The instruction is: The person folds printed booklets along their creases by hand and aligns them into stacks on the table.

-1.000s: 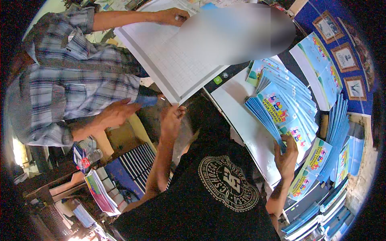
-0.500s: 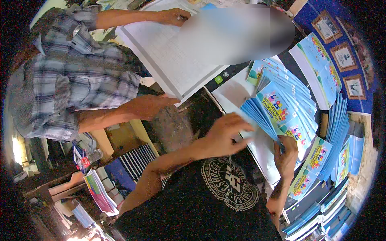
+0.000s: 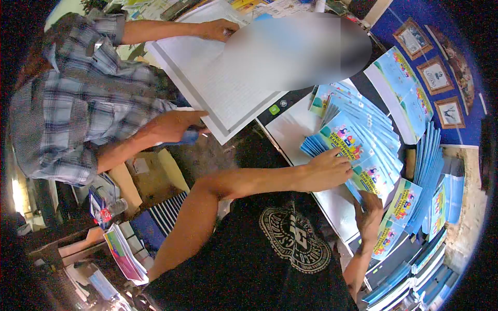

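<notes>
A fan of light-blue booklets (image 3: 340, 132) with cartoon figures and yellow lettering lies over a white surface (image 3: 293, 124). My left hand (image 3: 330, 170) is on the front booklets, its fingers curled together over a cover near the middle; the fingertips are partly hidden. Lower right, my right hand (image 3: 369, 215) grips the near corner of a booklet (image 3: 369, 179) between thumb and fingers. The two hands are close together at the near side of the fan.
Across from me a person in a plaid shirt (image 3: 104, 93) holds a large printed sheet (image 3: 228, 67). Stacked blue booklets (image 3: 428, 176) and printed cover sheets (image 3: 402, 96) stand to the right. Framed pictures (image 3: 434, 74) hang on the blue wall. A plastic bottle (image 3: 116, 208) stands at lower left.
My left hand has moved right and down onto the booklets, from hovering beside them. My right hand stays at the booklet corner. The other person's near hand has shifted off the sheet's corner.
</notes>
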Demonstrator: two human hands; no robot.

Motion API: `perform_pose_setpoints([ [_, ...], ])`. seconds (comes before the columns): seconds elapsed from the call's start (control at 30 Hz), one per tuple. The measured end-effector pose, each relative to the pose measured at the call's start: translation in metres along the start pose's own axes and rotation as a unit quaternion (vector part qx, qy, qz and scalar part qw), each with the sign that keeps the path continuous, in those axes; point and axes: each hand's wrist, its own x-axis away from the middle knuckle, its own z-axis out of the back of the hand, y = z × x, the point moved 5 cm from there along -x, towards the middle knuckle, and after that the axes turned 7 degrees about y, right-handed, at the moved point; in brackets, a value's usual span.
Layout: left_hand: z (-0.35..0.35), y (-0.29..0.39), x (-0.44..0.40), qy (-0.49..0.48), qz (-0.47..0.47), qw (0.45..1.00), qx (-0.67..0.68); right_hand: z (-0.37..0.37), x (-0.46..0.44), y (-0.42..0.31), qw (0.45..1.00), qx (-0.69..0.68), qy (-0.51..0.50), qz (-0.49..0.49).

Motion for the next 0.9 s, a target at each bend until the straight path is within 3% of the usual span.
perform_pose_setpoints([
  [0.2, 0.011, 0.008, -0.008, 0.018, 0.013, 0.999, 0.025, 0.028, 0.025, 0.029, 0.998, 0.024, 0.029, -0.056],
  [0.33, 0.000, 0.015, -0.016, 0.028, 0.004, 0.999, -0.036, 0.037, 0.017, 0.018, 0.993, 0.110, -0.001, -0.033],
  [0.47, -0.007, 0.009, -0.022, 0.065, -0.025, 0.995, -0.066, 0.014, 0.001, -0.003, 0.995, 0.092, 0.021, 0.027],
  [0.57, -0.003, 0.011, -0.019, 0.084, -0.020, 0.996, -0.011, 0.009, -0.021, -0.038, 0.997, 0.010, 0.057, 0.059],
  [0.77, -0.009, 0.010, -0.018, -0.010, -0.012, 1.000, -0.006, 0.013, -0.003, -0.005, 0.995, 0.021, 0.057, 0.081],
  [0.87, -0.007, 0.009, -0.013, 0.007, -0.025, 1.000, -0.012, 0.024, 0.025, 0.026, 0.995, 0.080, 0.047, 0.040],
  [0.9, -0.011, 0.005, -0.014, -0.049, 0.020, 0.998, 0.017, 0.019, 0.044, 0.051, 0.991, 0.067, 0.095, 0.063],
])
